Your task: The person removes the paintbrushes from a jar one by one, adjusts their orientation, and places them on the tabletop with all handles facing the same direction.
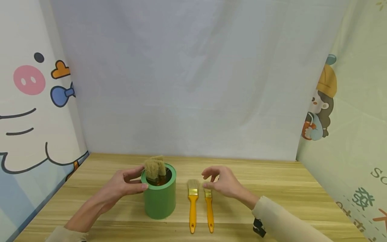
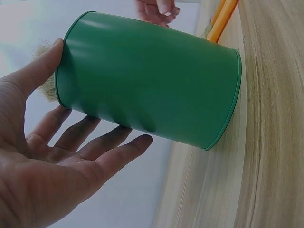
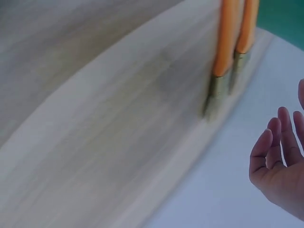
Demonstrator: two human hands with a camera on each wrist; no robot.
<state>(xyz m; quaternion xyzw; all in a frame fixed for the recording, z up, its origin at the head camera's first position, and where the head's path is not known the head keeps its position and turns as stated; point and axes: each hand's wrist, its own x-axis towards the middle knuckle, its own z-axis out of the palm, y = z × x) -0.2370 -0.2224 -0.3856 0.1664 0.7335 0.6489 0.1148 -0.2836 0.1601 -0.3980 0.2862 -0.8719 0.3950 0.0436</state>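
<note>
A green cylindrical can [image 1: 160, 203] stands upright on the wooden table, with paintbrushes [image 1: 152, 169] in it, bristles up. My left hand [image 1: 124, 184] holds the can at its left side, the thumb at the rim and the fingers along the wall, as the left wrist view also shows. Two paintbrushes with yellow-orange handles lie right of the can, bristles away from me: a wider brush [image 1: 192, 208] and a narrower brush [image 1: 210, 213]. Over the narrower brush's bristle end hovers my right hand [image 1: 223, 183], fingers loosely bent, holding nothing. In the right wrist view it is apart from both brushes.
The wooden table [image 1: 266, 188] reaches back to a plain pale curtain [image 1: 193, 84]. Printed cartoon cloths hang on both sides, a pig-nosed figure [image 1: 29, 80] on the left and a capped figure [image 1: 320, 111] on the right.
</note>
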